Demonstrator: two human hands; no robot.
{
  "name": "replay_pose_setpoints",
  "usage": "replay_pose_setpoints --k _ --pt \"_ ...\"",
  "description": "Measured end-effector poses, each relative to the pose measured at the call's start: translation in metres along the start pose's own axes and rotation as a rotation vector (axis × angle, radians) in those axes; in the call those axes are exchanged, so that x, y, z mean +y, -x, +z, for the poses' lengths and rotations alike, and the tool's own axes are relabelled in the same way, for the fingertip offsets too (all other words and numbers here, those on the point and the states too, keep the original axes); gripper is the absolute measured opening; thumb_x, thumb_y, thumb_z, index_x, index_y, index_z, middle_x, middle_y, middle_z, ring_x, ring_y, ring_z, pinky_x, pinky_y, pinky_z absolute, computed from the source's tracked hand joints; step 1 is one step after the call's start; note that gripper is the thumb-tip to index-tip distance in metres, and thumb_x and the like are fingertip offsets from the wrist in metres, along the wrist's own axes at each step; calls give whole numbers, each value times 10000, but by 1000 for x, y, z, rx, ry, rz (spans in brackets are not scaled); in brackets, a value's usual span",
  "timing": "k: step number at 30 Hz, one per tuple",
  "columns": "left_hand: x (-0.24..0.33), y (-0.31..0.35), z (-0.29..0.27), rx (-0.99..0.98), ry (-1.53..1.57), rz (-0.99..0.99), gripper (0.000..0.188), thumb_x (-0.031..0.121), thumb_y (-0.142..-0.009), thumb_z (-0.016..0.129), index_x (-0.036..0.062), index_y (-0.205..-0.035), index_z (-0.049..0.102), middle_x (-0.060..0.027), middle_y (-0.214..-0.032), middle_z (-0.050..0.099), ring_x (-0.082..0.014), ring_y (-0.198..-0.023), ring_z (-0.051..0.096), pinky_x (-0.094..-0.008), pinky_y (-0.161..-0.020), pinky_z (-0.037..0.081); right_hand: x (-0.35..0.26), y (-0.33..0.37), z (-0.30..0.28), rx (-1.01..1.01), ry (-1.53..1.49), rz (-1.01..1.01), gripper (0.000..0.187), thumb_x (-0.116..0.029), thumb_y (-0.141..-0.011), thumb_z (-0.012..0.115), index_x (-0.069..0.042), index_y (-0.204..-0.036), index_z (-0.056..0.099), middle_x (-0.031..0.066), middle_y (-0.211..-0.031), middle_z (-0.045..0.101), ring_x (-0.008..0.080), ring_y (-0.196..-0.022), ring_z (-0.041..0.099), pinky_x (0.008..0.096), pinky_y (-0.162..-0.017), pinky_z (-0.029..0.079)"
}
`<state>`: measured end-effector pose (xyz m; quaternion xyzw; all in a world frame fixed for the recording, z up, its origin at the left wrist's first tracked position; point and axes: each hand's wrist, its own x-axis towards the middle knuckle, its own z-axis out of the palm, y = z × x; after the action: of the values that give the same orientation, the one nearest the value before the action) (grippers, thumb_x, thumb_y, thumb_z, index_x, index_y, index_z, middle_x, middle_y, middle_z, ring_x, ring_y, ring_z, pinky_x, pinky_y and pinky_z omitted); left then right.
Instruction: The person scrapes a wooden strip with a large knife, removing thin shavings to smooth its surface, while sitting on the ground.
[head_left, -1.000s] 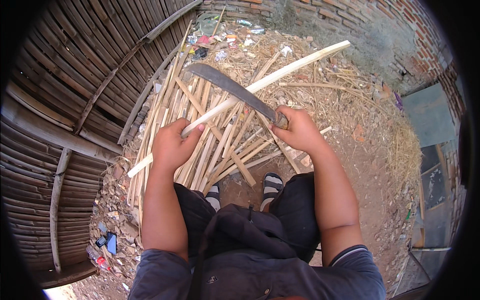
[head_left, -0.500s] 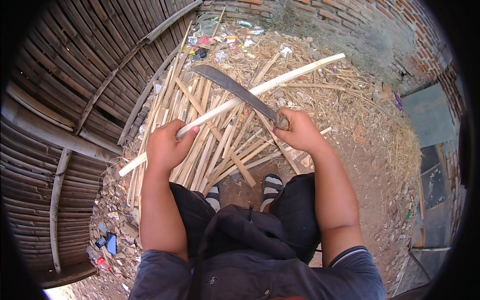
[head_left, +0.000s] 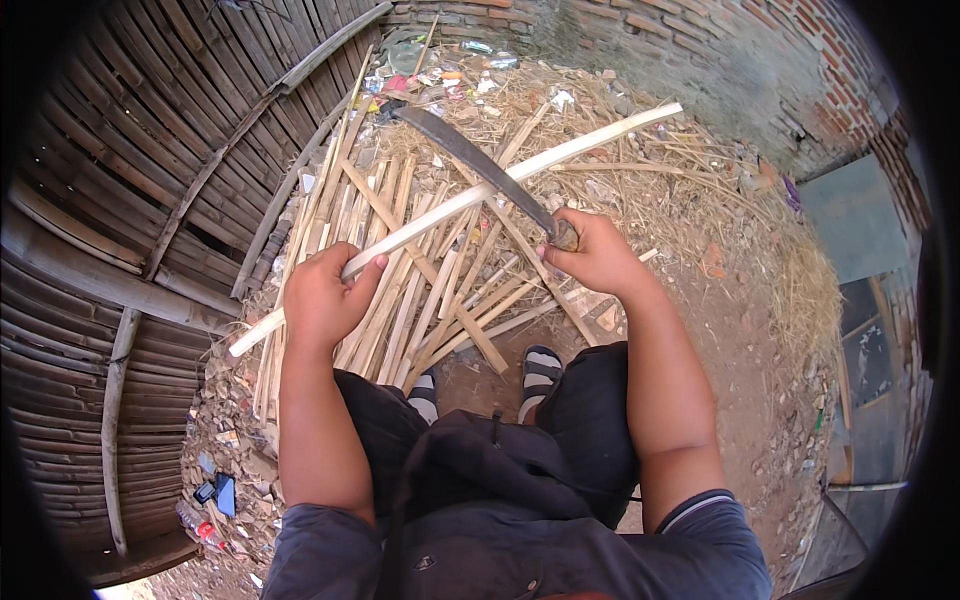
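Note:
My left hand (head_left: 328,290) is closed round a long pale wooden strip (head_left: 578,154), which slants from low on the left up to the far right. In my right hand (head_left: 592,250) is the handle of a machete (head_left: 455,148) with a dark, curved blade. The blade points to the far left and crosses over the strip near its middle, touching or very close to it; I cannot tell which. Below them many loose strips (head_left: 400,320) lie criss-cross on the ground in front of my feet.
A bamboo slat wall (head_left: 170,130) rises on the left, a brick wall (head_left: 690,50) at the back. Litter (head_left: 455,85) lies by the far corner. Dry straw (head_left: 805,300) covers ground at the right, near a grey panel (head_left: 855,220). A plastic bottle (head_left: 200,522) lies low on the left.
The machete blade has shifted slightly along the strip toward its far end and points a bit more upward. My left hand and the strip have moved slightly left. Both grips stay the same.

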<state>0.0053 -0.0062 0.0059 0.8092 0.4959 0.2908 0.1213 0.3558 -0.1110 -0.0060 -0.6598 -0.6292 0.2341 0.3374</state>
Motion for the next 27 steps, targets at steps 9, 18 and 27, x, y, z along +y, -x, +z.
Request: replay_pose_setpoints --k 9,18,27 --pt "-7 0 -10 106 -7 53 331 344 -901 832 27 -873 741 -139 -659 646 -294 -575 636 -400 -576 488 15 0 -27 78 -174 161 324 -236 -932 837 -61 -1178 720 80 -820 729 155 -762 687 360 -666 543" --pt "0 2 4 19 79 -1 375 428 -900 818 67 -829 742 -112 -629 663 -315 -592 674 -422 -589 525 -37 6 8 -133 261 -57 358 -295 -898 840 -37 -1106 703 183 -771 692 341 -749 698 451 -731 549" --pt "-11 -2 -9 25 26 -43 388 452 -904 808 68 -868 761 -121 -650 685 -323 -628 701 -426 -594 528 22 0 -35 337 -26 189 322 -243 -910 836 -18 -1105 715 109 -796 727 187 -768 690 392 -713 541"
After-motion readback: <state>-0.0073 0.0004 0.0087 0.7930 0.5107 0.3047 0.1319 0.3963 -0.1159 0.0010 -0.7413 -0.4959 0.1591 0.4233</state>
